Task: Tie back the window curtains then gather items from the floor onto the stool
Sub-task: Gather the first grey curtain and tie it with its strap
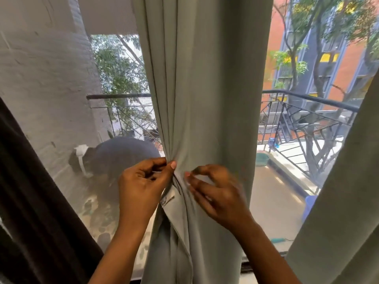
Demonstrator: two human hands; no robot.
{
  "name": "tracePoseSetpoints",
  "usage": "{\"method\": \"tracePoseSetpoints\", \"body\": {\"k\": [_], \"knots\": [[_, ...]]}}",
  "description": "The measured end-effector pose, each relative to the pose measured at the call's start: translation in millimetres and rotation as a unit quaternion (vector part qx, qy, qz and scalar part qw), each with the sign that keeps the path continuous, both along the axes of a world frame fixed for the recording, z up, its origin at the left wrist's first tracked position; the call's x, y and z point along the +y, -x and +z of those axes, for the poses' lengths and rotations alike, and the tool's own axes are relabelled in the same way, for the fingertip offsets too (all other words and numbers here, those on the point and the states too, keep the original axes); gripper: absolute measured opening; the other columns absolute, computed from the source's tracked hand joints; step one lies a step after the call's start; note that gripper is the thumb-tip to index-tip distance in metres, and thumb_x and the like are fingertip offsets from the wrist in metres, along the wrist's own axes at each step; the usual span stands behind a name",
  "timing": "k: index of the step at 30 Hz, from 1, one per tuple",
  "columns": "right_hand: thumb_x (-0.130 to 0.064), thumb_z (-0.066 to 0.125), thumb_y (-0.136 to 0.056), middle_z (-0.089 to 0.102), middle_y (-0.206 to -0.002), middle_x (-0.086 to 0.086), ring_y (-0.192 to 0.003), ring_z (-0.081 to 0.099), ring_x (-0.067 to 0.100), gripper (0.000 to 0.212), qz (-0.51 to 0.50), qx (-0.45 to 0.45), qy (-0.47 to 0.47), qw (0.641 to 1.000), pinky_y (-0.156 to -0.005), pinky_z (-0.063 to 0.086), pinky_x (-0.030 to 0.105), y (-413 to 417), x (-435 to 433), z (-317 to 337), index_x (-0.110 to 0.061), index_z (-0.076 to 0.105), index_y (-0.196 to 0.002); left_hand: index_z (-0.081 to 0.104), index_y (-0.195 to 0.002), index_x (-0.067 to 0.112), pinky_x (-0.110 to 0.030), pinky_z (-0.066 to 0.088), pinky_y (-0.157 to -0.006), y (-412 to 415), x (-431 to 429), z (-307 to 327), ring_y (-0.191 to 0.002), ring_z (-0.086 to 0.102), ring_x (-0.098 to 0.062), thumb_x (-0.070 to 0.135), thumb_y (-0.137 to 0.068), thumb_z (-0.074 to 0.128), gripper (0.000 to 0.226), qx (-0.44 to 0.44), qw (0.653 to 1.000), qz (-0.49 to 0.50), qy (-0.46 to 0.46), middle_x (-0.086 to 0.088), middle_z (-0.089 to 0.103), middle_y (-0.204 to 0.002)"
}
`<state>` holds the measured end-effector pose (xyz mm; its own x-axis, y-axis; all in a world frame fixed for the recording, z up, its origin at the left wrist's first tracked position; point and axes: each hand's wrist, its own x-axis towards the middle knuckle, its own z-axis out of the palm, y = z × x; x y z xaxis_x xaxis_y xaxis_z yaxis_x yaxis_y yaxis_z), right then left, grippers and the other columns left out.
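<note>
A pale grey-green curtain (205, 89) hangs down the middle of the window, its left folds gathered to a tight waist at hand height. My left hand (141, 185) pinches the bunched fabric from the left, thumb tip pressed on the gather. My right hand (215, 191) is on the right of the gather, fingers curled into the cloth and blurred. A frayed hem edge (168, 201) shows just below the pinch. No separate tie-back is visible. A second curtain panel (338, 201) of the same colour hangs at the right edge.
A dark brown curtain or frame (30, 201) fills the lower left. Through the mesh window a person (114, 156) bends over on the balcony, near a black metal railing (307, 119), a green tub (261, 158) and a blue bucket (309, 206).
</note>
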<state>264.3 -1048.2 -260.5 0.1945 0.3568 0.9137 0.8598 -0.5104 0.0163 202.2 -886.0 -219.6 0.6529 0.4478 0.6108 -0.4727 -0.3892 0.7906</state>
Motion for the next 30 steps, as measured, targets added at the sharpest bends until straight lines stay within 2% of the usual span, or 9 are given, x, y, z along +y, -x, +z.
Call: {"method": "tracePoseSetpoints", "body": {"k": [3,6,8,11,13,16,20,25,30], "knots": [[-0.028,0.060,-0.088,0.043,-0.133,0.004,-0.122,0.038,0.013,0.044,-0.139,0.019,-0.226,0.964,-0.102,0.032,0.028,-5.2,-26.1,12.1,-0.021,0.050,-0.131,0.067,-0.080,0.035,-0.012,0.052,-0.061,-0.8,-14.0,1.3,-0.062,0.067,-0.007,0.019,-0.078,0.077,0.019,-0.016,0.999,0.034,-0.020,0.021,0.069,-0.067],[-0.029,0.071,-0.082,0.046,-0.138,0.001,-0.126,0.039,0.005,0.064,-0.083,0.205,-0.349,0.911,-0.106,0.028,0.012,-23.4,-45.1,27.4,-0.022,0.041,-0.138,0.066,-0.080,0.037,-0.011,0.051,-0.061,-3.8,-28.0,-0.4,-0.060,0.065,0.002,0.029,-0.077,0.074,0.011,-0.018,0.997,0.064,-0.028,0.029,0.067,-0.068],[-0.022,0.071,-0.083,0.064,-0.112,-0.003,-0.100,0.058,0.004,0.041,-0.049,0.261,-0.337,0.903,-0.092,0.048,0.021,-36.1,-54.2,28.9,-0.024,0.056,-0.122,0.068,-0.082,0.032,-0.010,0.050,-0.060,-4.6,-36.7,-2.4,-0.060,0.066,0.002,0.027,-0.079,0.075,0.009,-0.016,0.997,0.071,-0.032,0.029,0.067,-0.069],[-0.017,0.066,-0.087,0.067,-0.090,-0.006,-0.078,0.061,0.001,0.015,-0.044,0.228,-0.317,0.919,-0.073,0.055,0.027,-27.2,-54.5,24.9,-0.023,0.065,-0.100,0.072,-0.084,0.022,-0.008,0.047,-0.060,-4.0,-48.1,-4.3,-0.060,0.066,0.002,0.019,-0.081,0.076,0.006,-0.017,0.996,0.085,-0.035,0.020,0.068,-0.062],[-0.015,0.067,-0.086,0.067,-0.088,-0.002,-0.076,0.060,0.001,0.013,-0.027,0.210,-0.308,0.928,-0.068,0.054,0.025,-9.9,-49.7,18.4,-0.018,0.066,-0.098,0.074,-0.089,0.017,-0.015,0.052,-0.066,-2.8,-56.2,-6.2,-0.065,0.067,0.001,0.025,-0.079,0.075,0.014,-0.009,0.994,0.102,-0.031,0.014,0.070,-0.066],[-0.013,0.066,-0.086,0.064,-0.093,-0.004,-0.084,0.060,0.002,0.020,0.010,0.171,-0.268,0.948,-0.073,0.053,0.021,17.6,-41.6,9.5,-0.017,0.062,-0.104,0.071,-0.089,0.029,-0.017,0.053,-0.073,1.6,-68.2,-10.0,-0.068,0.067,0.002,0.019,-0.077,0.079,0.018,-0.001,0.995,0.099,-0.001,0.014,0.071,-0.077],[-0.005,0.066,-0.084,0.065,-0.094,0.002,-0.087,0.058,0.003,0.028,0.056,0.138,-0.232,0.961,-0.080,0.045,0.008,31.5,-32.7,7.8,-0.008,0.066,-0.112,0.071,-0.088,0.028,-0.011,0.052,-0.067,9.6,-80.7,-9.3,-0.065,0.067,-0.001,0.011,-0.076,0.077,0.021,0.010,0.996,0.090,0.024,0.018,0.071,-0.075],[0.001,0.068,-0.082,0.068,-0.091,0.002,-0.086,0.060,0.001,0.028,0.095,0.165,-0.235,0.953,-0.080,0.044,0.005,57.5,-25.7,5.2,-0.007,0.070,-0.109,0.074,-0.095,0.011,-0.018,0.056,-0.066,32.4,-93.2,-9.6,-0.067,0.069,-0.008,0.012,-0.079,0.074,0.017,0.017,0.997,0.061,0.037,0.008,0.073,-0.077],[-0.005,0.067,-0.084,0.065,-0.085,-0.001,-0.081,0.061,-0.004,0.016,0.141,0.209,-0.272,0.929,-0.070,0.052,0.012,60.8,-29.4,11.0,-0.009,0.072,-0.100,0.070,-0.090,0.024,-0.011,0.052,-0.064,40.1,-97.0,-2.9,-0.070,0.069,-0.002,0.012,-0.080,0.072,0.016,0.011,0.998,0.047,0.044,0.018,0.072,-0.076]]}}
